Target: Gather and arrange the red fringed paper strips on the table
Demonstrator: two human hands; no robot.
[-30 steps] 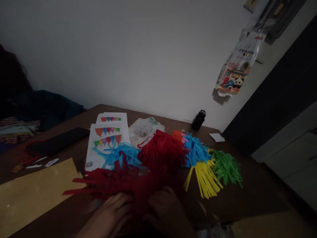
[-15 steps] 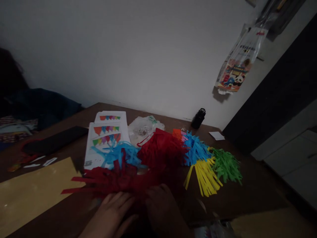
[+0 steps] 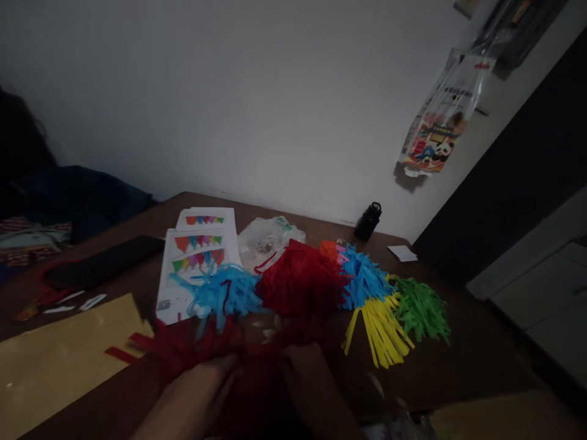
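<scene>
Both my hands rest at the near edge of a dark wooden table (image 3: 458, 360). My left hand (image 3: 202, 385) and my right hand (image 3: 307, 382) press on a long red fringed paper strip (image 3: 183, 345) lying across the front. Whether the fingers grip it is hard to tell in the dim light. Behind the strip lie fringed paper bundles: light blue (image 3: 224, 290), red (image 3: 300, 281), blue (image 3: 364, 278), yellow (image 3: 380, 327) and green (image 3: 419, 308).
White printed sheets with coloured flags (image 3: 199, 241) lie at the back left, beside a clear plastic bag (image 3: 266, 238). A black bottle (image 3: 368, 221) stands by the wall. A tan envelope (image 3: 59, 360) and a dark flat object (image 3: 105, 260) lie left. A printed bag (image 3: 438, 131) hangs on the wall.
The red fringed strip has been drawn toward me, uncovering the light blue bundle and bare table behind it. Both hands have slid slightly back with it.
</scene>
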